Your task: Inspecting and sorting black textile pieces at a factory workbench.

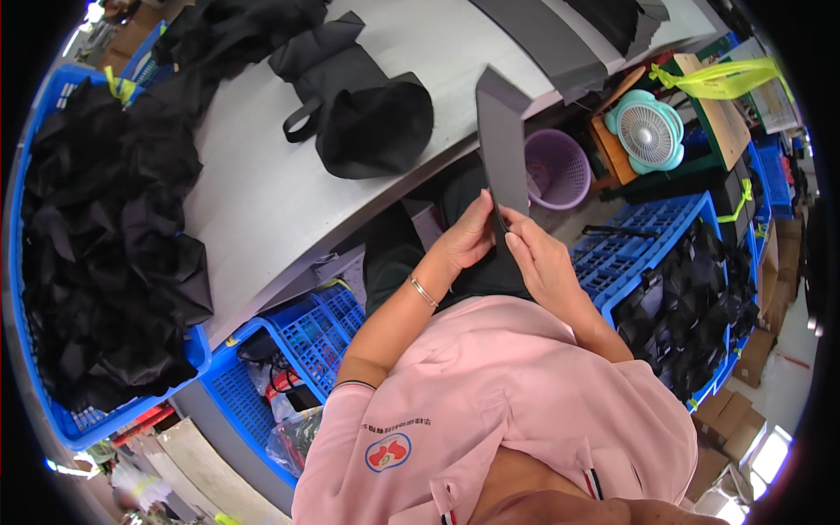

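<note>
My left hand [472, 231] and my right hand [536, 254] are both closed on the lower end of a stiff grey panel [502, 140] with a dark edge. The panel stands up from my hands, its far end bent over to the right. It is held above my lap, just off the table's near edge. On the grey table [254, 219], a black fabric bag [376, 122] with a small loop lies beyond my left hand. More grey strips [542, 44] lie stacked at the far side of the table.
To the left, a blue crate [203, 354] overflows with black fabric pieces [109, 245]. A purple basket [560, 171] and a turquoise fan [647, 133] stand to the right. Another blue crate [647, 236] there holds dark pieces. A blue basket [319, 337] sits below the table's edge.
</note>
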`<state>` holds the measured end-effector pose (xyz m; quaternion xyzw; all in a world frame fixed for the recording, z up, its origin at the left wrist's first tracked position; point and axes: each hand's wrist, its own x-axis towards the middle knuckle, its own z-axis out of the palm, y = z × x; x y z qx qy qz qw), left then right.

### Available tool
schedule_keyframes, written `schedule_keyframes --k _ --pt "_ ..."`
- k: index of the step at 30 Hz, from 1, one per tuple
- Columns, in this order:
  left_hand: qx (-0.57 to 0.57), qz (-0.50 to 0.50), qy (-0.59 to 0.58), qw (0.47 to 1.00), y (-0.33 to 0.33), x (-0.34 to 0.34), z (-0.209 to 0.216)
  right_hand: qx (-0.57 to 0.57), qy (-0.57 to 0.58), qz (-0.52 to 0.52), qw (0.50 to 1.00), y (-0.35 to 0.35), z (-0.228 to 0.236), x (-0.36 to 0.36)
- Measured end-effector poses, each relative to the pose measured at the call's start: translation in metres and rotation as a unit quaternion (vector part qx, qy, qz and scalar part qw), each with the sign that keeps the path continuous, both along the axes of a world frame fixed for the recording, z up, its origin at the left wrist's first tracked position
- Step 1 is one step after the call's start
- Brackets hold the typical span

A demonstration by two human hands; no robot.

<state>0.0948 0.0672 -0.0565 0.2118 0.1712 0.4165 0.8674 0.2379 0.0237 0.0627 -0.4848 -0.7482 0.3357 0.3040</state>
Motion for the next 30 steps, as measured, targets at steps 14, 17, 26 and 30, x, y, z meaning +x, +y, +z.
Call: schedule_keyframes --k 14,17,26,30 --pt "-0.033 0.171 0.036 0.984 -0.01 -0.016 0.088 -0.042 0.05 -0.115 0.991 -0.018 -0.006 0.017" --pt "-0.012 0.216 0.081 0.973 -0.017 -0.025 0.096 0.106 0.009 -0.123 0.987 -0.007 0.004 -0.005" --pt "0.164 0.538 0.532 0.633 -0.047 -0.077 0.099 -0.095 0.101 0.119 0.983 0.026 0.002 -0.013" --pt "0.241 0.504 0.718 0.414 -0.014 -0.119 0.095 -0.086 0.041 0.107 0.99 0.036 -0.005 -0.015"
